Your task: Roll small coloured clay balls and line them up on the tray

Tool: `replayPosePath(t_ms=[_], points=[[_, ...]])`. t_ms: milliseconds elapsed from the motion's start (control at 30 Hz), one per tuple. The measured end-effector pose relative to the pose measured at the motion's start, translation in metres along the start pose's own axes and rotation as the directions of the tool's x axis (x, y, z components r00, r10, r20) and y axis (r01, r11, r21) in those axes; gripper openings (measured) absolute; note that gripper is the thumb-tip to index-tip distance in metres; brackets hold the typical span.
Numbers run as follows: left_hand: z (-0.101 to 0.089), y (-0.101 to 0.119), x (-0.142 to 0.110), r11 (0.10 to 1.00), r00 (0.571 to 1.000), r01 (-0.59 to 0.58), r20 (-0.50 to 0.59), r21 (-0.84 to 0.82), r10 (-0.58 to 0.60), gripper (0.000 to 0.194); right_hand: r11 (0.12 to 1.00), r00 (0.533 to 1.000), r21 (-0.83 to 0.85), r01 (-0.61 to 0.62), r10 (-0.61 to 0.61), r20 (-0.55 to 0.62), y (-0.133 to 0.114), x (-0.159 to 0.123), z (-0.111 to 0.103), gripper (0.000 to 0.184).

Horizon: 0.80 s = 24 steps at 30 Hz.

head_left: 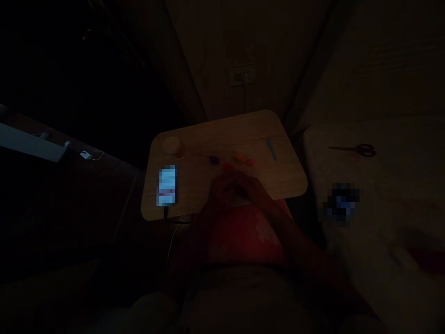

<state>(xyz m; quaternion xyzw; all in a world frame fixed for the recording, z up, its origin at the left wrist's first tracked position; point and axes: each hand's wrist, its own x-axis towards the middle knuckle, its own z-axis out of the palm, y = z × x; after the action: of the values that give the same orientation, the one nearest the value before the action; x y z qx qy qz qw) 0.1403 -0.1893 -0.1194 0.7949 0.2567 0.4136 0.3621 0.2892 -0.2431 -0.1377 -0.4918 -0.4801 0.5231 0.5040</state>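
Very dim light. Pale wood-grained table with rounded corners [201, 134] across the centre of the frame. Left hand [222, 188] and right hand [251, 186] meet over its near edge, just below centre; fingers bent and drawn in close together, some apparently overlapping. Too dark to tell whether anything is held between them, or how wide each grip is.

Small bright red lump [227, 167] on the table just beyond the hands, near the fingers. Dark purple lump [213, 160] to its upper left; orange lump [239, 157] to its upper right, with a small pink lump [250, 162] just beside the orange one.

Upper left of the table: round, pale-topped tub [172, 146], contents unclear. Below it, a lit phone [167, 185], screen pixelated, dark cable at its lower end. Upper right of the table: slim blue-green strip-like tool [271, 148], lying tilted. Right of frame, on a pale surface [385, 185]: dark-handled scissors [365, 149], blades pointing left.
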Motion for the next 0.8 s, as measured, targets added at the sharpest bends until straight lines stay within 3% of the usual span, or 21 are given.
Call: replayPosePath(t_ms=[333,500,600,800], points=[[0.000,0.001,-0.002,0.998,0.999,-0.006,0.041,-0.058,0.008,0.029,0.993,0.998,-0.111,0.030,-0.037,-0.055,-0.012,0.001,-0.001,0.028],[-0.001,-0.001,-0.003,0.994,0.994,-0.021,0.100,-0.107,0.032,0.046,0.990,0.992,-0.137,0.030,-0.046,-0.114,-0.011,0.000,-0.001,0.026],[-0.002,0.000,-0.002,0.995,0.990,-0.029,0.135,-0.096,0.041,0.046,0.989,0.992,-0.148,0.021,-0.038,-0.118,-0.010,0.001,-0.002,0.025],[-0.004,0.001,0.000,0.992,0.995,0.011,0.104,-0.127,0.002,0.041,0.988,0.990,-0.142,0.054,-0.072,-0.122,-0.007,0.000,-0.003,0.025]])
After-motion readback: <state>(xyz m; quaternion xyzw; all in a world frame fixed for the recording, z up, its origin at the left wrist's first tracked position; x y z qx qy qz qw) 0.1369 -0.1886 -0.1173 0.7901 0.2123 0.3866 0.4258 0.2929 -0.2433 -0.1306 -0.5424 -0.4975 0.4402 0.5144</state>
